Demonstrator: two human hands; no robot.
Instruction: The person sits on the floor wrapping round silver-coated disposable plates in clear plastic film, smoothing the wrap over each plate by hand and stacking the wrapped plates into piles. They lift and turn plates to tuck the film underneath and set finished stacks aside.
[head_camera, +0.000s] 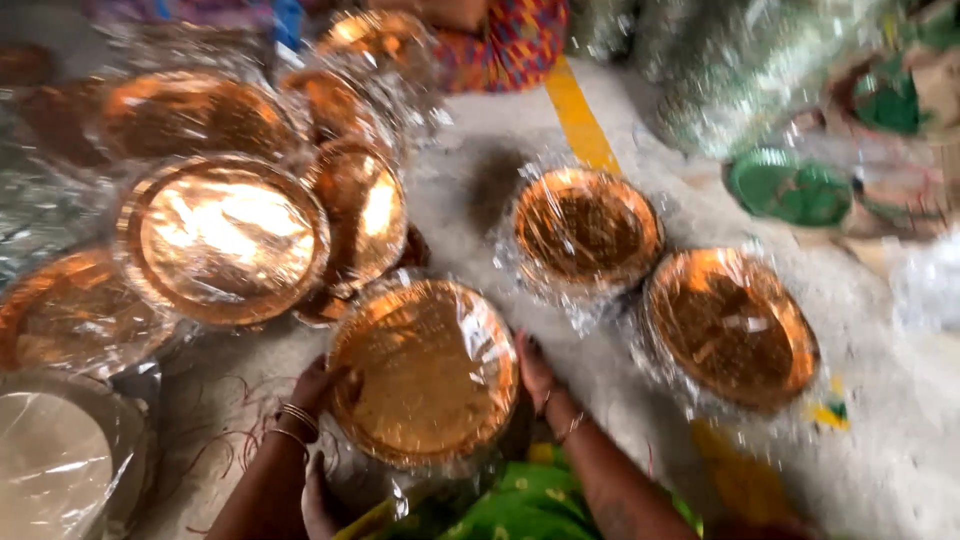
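the left hand and the right hand press against opposite edges of a round stack of copper-coloured paper plates wrapped in clear plastic film, gripping it between the palms with fingers curled on the rim. the stack sits tilted face-up just above a lap covered in bright green cloth, over the grey concrete floor. thin metal bangles ring the left wrist.

judging by how things lie, this stack is already sealed in film and is being handled as a finished bundle; it has not joined either group of bundles on the floor.

just beyond the right hand lie two more wrapped copper plate stacks: one straight ahead and another further out to the right, apart from each other. beyond and outward of the left hand, a crowded heap of wrapped copper stacks overlaps, several leaning on one another. beside the left forearm, at the frame's edge, a silver-coloured wrapped stack shows partly.

farther off, a yellow painted line crosses the floor, green plates in film lie far to the right, and another person's patterned garment shows at the top. much is blurred.
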